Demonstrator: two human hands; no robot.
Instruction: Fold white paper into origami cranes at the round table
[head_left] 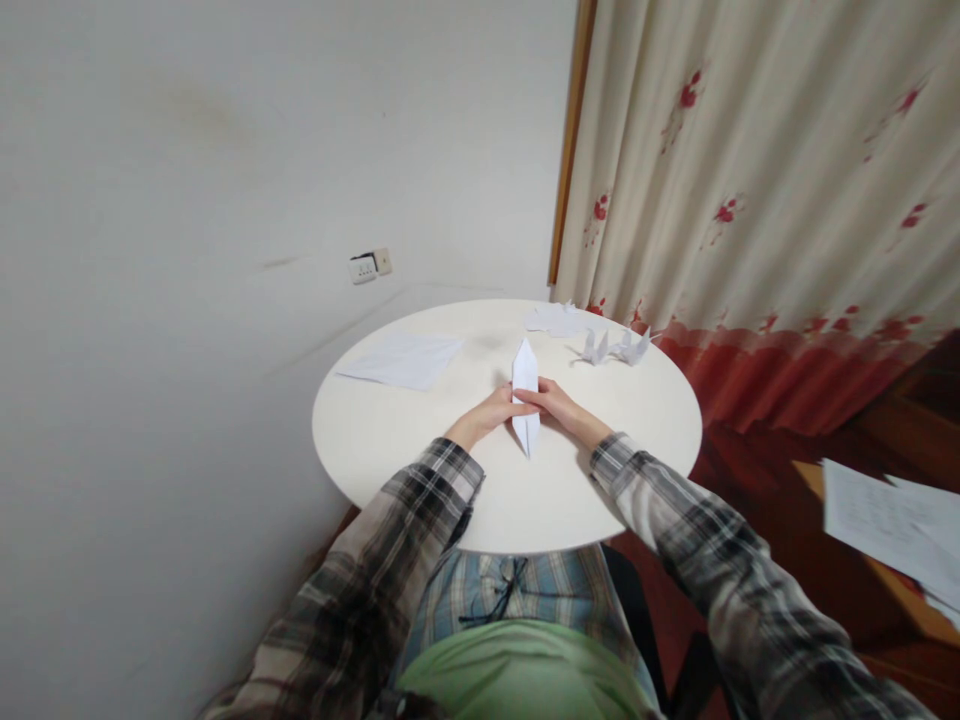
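Observation:
A long, narrow piece of folded white paper (526,367), pointed at both ends, is held upright over the round white table. My left hand (495,408) grips its left edge, thumb across the front. From the other side my right hand (556,402) pinches the right edge, with its thumb also lying over the paper. A crease or slit runs down the lower half, towards the near tip. The fingers behind the paper are mostly hidden.
Two folded paper cranes (596,347) stand at the table's right rear, near more white paper (555,319). Flat white sheets (409,360) lie at the left on the table (360,440). A wall borders the left; a curtain (750,200) hangs behind. Printed papers (877,515) rest at lower right.

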